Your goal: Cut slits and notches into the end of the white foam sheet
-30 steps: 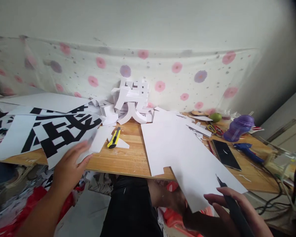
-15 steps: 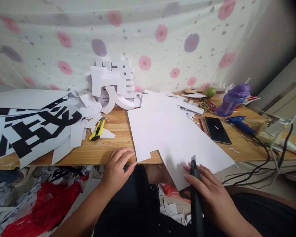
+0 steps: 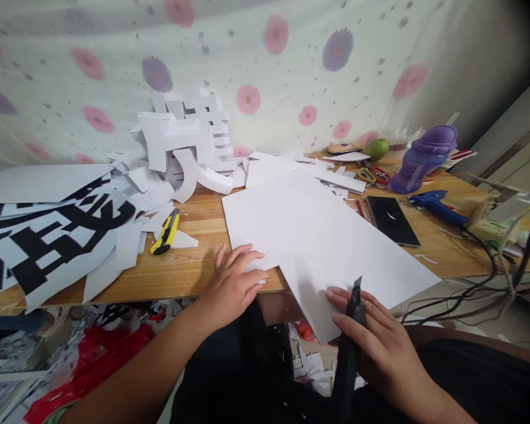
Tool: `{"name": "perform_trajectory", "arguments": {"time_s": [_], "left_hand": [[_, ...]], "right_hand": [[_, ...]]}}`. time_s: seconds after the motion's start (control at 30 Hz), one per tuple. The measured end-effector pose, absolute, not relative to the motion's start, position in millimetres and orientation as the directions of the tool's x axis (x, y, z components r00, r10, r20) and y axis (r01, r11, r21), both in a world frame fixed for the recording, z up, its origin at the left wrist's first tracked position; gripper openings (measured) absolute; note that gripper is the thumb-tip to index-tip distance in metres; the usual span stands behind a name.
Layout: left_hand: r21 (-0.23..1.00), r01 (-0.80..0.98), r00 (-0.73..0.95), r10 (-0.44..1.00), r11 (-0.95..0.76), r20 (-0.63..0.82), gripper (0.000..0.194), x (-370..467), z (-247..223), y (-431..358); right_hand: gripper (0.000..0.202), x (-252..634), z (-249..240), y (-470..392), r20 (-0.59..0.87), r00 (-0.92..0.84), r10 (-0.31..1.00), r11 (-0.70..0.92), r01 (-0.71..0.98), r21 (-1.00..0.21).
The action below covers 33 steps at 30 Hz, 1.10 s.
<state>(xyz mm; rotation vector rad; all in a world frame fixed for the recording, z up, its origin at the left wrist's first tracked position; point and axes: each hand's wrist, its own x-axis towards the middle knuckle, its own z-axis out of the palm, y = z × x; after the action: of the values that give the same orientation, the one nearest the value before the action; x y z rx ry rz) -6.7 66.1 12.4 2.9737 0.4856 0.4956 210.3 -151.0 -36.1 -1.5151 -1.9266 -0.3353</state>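
White foam board (image 3: 318, 235) lies at table centre, its near corner overhanging the edge; left hand (image 3: 234, 285) presses flat, fingers spread, at its 8 o'clock edge. Right hand (image 3: 380, 347) grips a black cutter (image 3: 353, 330) at 5 o'clock, blade touching board. Bold black characters on sheets (image 3: 48, 241) at 9 o'clock are only partly visible, unreadable.

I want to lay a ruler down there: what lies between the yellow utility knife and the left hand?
Head view: only bare wooden tabletop between the yellow utility knife and the left hand.

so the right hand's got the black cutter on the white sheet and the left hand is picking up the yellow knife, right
Not quite. The left hand is not on the yellow knife; it lies flat on the near-left edge of the white sheet, as the head view shows. The knife lies apart on the table. The right hand does hold the black cutter on the sheet.
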Motion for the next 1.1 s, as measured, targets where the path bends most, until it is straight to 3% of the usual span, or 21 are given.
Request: {"name": "perform_trajectory", "arguments": {"time_s": [0.2,0.37,0.57,0.73,0.87,1.1], "left_hand": [[0.042,0.202,0.961,0.206,-0.979,0.184,0.017,7,37,69],[-0.016,0.152,0.975,0.147,-0.988,0.169,0.018,18,41,67],[0.007,0.14,0.97,0.139,-0.99,0.198,0.024,20,33,59],[0.23,0.242,0.913,0.301,-0.943,0.274,0.016,16,28,49],[0.298,0.376,0.789,0.472,-0.877,0.394,0.019,-9,21,48],[0.366,0.586,0.525,0.683,-0.723,0.509,0.021,-94,9,74]], "right_hand": [[0.042,212,-30,-151,0.659,-0.11,0.744,0.297,0.938,-0.179],[0.04,213,-27,-154,0.669,-0.104,0.736,0.278,0.947,-0.159],[0.04,210,-26,-155,0.677,-0.08,0.732,0.266,0.948,-0.175],[0.041,208,-31,-156,0.667,-0.078,0.741,0.246,0.956,-0.161],[0.038,209,-35,-159,0.599,-0.073,0.797,0.22,0.959,-0.176],[0.045,218,-22,-171,0.645,0.117,0.755,0.257,0.853,-0.455]]}}
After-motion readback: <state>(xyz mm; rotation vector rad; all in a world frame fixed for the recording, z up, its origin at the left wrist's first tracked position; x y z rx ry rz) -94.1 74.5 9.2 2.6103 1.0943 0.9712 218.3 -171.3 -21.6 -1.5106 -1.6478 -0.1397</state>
